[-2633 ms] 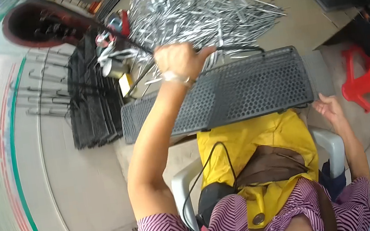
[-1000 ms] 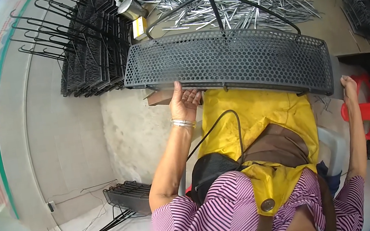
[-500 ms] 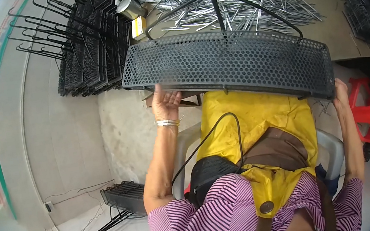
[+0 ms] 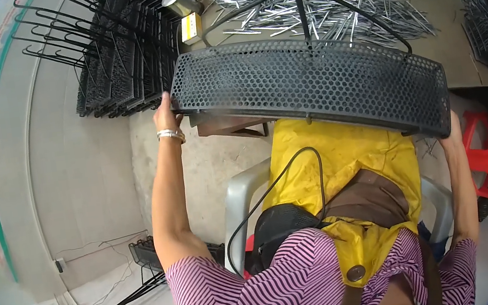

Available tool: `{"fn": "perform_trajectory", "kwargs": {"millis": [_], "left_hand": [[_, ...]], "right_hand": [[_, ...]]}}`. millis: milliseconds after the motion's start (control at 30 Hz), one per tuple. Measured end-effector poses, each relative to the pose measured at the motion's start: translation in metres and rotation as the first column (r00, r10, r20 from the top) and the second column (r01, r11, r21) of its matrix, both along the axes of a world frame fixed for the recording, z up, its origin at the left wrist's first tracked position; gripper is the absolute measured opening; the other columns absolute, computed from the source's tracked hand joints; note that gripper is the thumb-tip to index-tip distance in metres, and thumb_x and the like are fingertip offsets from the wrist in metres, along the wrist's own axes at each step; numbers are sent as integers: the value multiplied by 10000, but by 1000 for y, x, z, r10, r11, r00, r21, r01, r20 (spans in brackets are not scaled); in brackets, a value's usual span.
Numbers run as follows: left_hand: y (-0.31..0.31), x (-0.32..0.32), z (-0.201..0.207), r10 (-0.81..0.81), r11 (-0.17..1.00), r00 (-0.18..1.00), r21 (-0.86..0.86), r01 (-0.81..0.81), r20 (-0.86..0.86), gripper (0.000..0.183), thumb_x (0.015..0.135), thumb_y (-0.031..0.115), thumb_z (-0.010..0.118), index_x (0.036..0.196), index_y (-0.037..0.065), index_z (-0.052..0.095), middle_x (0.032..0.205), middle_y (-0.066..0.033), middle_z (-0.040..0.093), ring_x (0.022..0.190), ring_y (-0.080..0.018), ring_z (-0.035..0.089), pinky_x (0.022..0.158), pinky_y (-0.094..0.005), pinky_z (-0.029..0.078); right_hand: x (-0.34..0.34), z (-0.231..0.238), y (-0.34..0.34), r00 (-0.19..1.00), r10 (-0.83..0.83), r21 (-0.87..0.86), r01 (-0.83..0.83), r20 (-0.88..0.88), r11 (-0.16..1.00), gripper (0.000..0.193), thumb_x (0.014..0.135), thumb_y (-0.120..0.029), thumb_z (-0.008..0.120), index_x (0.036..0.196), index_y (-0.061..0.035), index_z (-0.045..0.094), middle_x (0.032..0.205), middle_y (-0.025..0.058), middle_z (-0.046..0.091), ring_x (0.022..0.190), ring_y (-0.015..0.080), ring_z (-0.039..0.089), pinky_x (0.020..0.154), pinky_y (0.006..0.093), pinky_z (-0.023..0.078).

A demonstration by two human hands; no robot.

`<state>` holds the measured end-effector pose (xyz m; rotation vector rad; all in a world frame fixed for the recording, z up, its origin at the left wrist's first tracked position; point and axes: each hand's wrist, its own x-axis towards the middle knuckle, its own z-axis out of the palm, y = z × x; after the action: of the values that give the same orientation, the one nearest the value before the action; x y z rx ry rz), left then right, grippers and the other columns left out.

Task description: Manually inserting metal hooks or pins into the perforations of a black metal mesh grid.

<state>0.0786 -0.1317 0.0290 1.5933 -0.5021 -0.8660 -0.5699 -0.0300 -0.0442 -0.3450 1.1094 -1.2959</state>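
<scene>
A long dark perforated metal rack [image 4: 315, 83] with a rod frame rising from its far side spans the space in front of me, slightly lower at its right end. My left hand [image 4: 166, 115], wearing bangles, grips the rack's left end, thumb up along the edge. At the right end my right hand [image 4: 453, 130] is closed around the near corner, its fingers partly hidden behind the rack. Beyond it a heap of thin silvery metal rods [image 4: 322, 1] lies spread over the table [image 4: 455, 54].
Several similar dark racks with hooks [image 4: 119, 64] are stacked at the left. A small yellow and white box [image 4: 191, 27] and a metal can [image 4: 180, 0] stand near them. A red plastic stool [image 4: 487, 159] is at the right. A yellow apron [image 4: 336, 139] covers my lap.
My left hand has moved left, from under the rack's near edge to its left end. The rack appears slightly farther right in view. My right hand stays at its corner.
</scene>
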Motion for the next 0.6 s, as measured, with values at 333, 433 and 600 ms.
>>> {"fn": "perform_trajectory", "kwargs": {"millis": [333,433,600], "left_hand": [[13,-13,-1,-168,961,837,275,22,521,433,739,365,616,832,-57,633,717,-101,629,647,-153,534,602,-311,426],[34,-13,-5,-87,983,889,183,3,450,463,746,356,617,862,-92,606,656,-89,596,617,-165,528,575,-306,424],[58,-37,5,-34,988,935,156,-23,353,411,760,341,624,792,-69,609,604,-32,536,560,-81,439,490,-246,357]], "right_hand": [[33,62,-16,996,-92,13,92,-9,996,374,886,-340,465,1108,-50,544,1067,47,586,931,163,564,824,303,449],[20,58,-32,998,-55,24,55,-22,998,368,881,-343,472,1102,-58,550,1058,46,590,927,169,565,815,310,454],[9,72,-37,996,-19,63,24,-87,998,370,873,-348,485,1097,-61,553,1032,41,598,916,160,568,797,303,461]]}}
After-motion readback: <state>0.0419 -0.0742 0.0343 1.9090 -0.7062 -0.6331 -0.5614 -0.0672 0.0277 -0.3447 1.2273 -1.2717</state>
